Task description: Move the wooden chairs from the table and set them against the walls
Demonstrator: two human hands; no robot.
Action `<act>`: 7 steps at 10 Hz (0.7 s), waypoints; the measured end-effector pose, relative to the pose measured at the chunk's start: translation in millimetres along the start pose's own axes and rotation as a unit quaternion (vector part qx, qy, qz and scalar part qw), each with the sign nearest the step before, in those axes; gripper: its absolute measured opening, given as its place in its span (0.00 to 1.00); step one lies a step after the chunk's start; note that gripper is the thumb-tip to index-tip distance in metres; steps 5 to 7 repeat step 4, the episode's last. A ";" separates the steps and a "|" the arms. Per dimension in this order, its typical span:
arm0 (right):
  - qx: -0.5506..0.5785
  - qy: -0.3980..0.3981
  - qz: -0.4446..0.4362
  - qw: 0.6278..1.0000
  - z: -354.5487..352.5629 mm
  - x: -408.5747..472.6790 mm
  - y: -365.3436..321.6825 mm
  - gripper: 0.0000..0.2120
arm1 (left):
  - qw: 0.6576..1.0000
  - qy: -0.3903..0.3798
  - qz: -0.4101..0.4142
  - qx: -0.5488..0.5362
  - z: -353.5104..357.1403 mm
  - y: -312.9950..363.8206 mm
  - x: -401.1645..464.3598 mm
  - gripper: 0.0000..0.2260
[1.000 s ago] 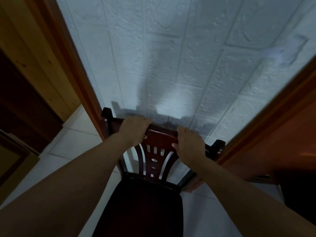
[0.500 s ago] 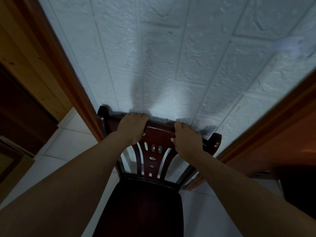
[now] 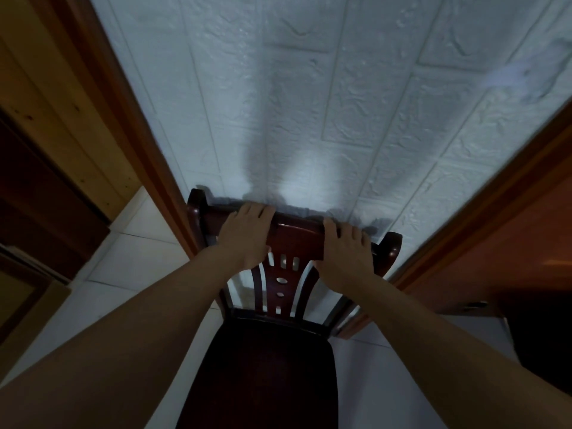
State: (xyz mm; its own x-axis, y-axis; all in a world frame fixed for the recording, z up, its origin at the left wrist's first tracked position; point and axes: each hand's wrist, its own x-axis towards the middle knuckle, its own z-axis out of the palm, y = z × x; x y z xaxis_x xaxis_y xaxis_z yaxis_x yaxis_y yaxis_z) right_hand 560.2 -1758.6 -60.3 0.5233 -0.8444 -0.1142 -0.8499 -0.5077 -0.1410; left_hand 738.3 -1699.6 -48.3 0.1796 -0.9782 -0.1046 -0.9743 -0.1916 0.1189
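Chair (image 3: pixel 272 360) stood on floor (image 3: pixel 130 274), its back against wall (image 3: pixel 309 103), between left door frame (image 3: pixel 130 119) and right door frame (image 3: pixel 495 193).

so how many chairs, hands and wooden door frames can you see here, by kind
wooden chair: 1, its top rail up by the white wall
hands: 2, left hand and right hand, both on the top rail
wooden door frames: 2, left frame and right frame
total: 5
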 end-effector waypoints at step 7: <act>0.099 -0.024 0.126 0.987 -8.8 -108.5 -36.4 0.36 | 0.992 -0.110 0.063 -0.011 -12.7 3.2 -78.8 0.33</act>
